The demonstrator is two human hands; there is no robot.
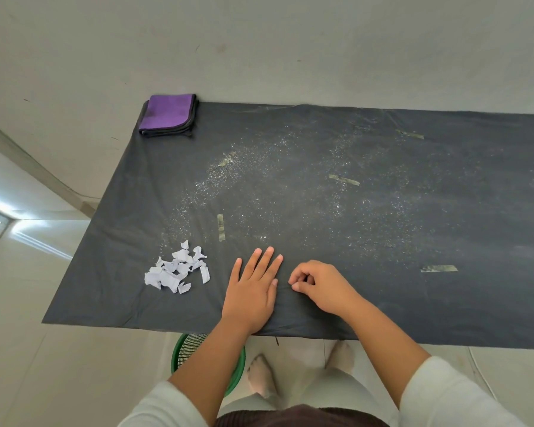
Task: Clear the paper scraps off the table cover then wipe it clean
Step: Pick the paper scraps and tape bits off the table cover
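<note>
Both arms reach forward over the near edge of the table, bare from the elbows down, with pale sleeves pushed up above them. The left hand [253,288] lies flat on the dark table cover [383,211], palm down, fingers straight and slightly spread, holding nothing. Just beside it, the right hand [318,286] is curled, its fingertips drawn together against the thumb and pressed to the cover. Whether it has a scrap or a fold of the cover pinched there I cannot tell; the fingers hide whatever is between them.

The paper scraps [178,271] sit in a loose white heap on the cover near its front left corner, to the left of the left hand and not touching it. A folded purple cloth [167,114] rests at the far left corner of the cover, well apart from both hands. Fine pale specks are scattered across the middle of the cover, and several short strips of tape [343,179] are stuck to it here and there.

Below the table edge, a green basket [182,346] stands on the floor, mostly hidden by the left forearm. The cover's right side is cut off by the frame.
</note>
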